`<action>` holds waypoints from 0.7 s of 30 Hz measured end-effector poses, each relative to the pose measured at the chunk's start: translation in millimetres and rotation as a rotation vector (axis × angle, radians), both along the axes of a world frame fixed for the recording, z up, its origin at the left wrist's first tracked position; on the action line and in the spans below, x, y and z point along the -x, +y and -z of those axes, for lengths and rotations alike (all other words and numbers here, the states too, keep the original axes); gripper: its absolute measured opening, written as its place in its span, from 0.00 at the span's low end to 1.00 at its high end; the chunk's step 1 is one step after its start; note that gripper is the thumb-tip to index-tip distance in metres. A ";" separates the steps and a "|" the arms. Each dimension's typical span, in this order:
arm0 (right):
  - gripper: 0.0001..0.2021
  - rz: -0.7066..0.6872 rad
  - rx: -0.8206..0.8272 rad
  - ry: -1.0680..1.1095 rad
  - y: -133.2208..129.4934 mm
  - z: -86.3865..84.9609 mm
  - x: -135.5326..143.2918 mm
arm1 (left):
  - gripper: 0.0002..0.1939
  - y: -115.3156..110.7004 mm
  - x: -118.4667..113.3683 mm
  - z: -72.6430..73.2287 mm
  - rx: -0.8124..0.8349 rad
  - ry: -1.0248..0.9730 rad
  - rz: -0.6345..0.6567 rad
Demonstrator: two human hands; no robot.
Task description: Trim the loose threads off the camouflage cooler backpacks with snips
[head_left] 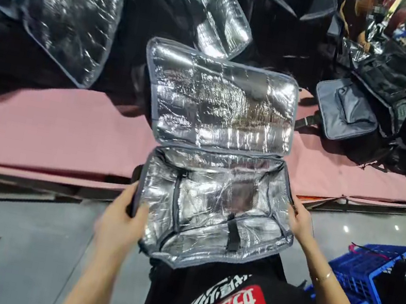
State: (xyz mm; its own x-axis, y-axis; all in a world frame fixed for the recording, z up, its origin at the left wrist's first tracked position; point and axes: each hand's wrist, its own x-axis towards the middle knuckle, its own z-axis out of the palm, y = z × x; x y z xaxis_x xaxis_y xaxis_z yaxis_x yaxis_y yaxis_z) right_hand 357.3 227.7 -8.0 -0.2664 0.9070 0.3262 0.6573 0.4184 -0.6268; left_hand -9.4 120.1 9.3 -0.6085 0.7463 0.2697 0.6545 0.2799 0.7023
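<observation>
An insulated cooler bag (213,201) with a shiny silver foil lining is held in front of my body. Its foil-lined lid (223,103) is flipped back, away from me. Dark seams run along the inner corners, and a short black strap (234,235) lies on the near inner wall. My left hand (123,224) grips the left side wall, thumb inside the rim. At the right end, my right hand (299,221) holds the other side wall. The fingers of both hands are partly hidden behind the bag's outer sides.
A pink-covered table (61,132) runs across in front of me. Silver-lined black bags (71,8) are piled at its back left. Grey and black bags (347,109) lie at the right. Blue crates (368,286) stand on the floor at my right. Another person (354,19) is at the far right.
</observation>
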 end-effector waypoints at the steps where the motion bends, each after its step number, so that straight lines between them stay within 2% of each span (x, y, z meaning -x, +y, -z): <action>1: 0.19 0.001 0.024 -0.004 -2.0 1.7 2.6 | 0.26 -3.0 -8.3 7.2 0.002 0.117 -0.021; 3: 0.18 0.012 0.028 -0.027 -3.6 -2.2 9.7 | 0.27 -9.2 -30.3 12.7 -0.062 0.278 -0.048; 5: 0.18 0.055 -0.019 -0.045 -5.0 -12.2 19.2 | 0.23 -13.8 -54.6 14.1 -0.067 0.264 0.014; 6: 0.19 0.089 -0.058 -0.033 -6.7 -17.9 25.0 | 0.21 -15.0 -66.3 16.1 -0.001 0.161 0.084; 8: 0.16 0.138 -0.130 0.027 -12.2 -27.2 38.6 | 0.20 -14.2 -87.2 25.6 0.252 -0.176 0.255; 10: 0.11 0.076 -0.094 0.078 -18.5 -30.7 54.2 | 0.22 -9.5 -104.0 40.7 0.489 -0.473 0.366; 11: 0.09 0.016 -0.024 0.081 -21.1 -29.3 62.1 | 0.23 -6.2 -110.6 48.9 0.553 -0.561 0.387; 13: 0.09 -0.095 0.183 0.038 -23.9 -20.2 76.4 | 0.25 0.3 -120.1 63.8 0.568 -0.642 0.390; 16: 0.13 -0.155 0.463 -0.039 -23.1 5.0 87.5 | 0.27 6.7 -127.5 78.6 0.519 -0.747 0.358; 19: 0.09 -0.171 0.551 -0.028 -21.7 30.1 82.9 | 0.29 7.0 -131.7 85.3 0.460 -0.902 0.301; 21: 0.07 -0.172 0.568 -0.023 -22.8 40.0 74.8 | 0.31 4.4 -134.0 86.2 0.402 -1.018 0.267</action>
State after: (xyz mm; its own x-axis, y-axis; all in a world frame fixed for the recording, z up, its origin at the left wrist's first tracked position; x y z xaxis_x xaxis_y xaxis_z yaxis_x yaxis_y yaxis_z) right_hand 282.6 205.0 -48.0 -0.4259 0.8811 -0.2054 0.6262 0.1232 -0.7699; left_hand 124.6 124.4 -76.9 -0.2161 0.8064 -0.5504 -0.0992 0.5427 0.8340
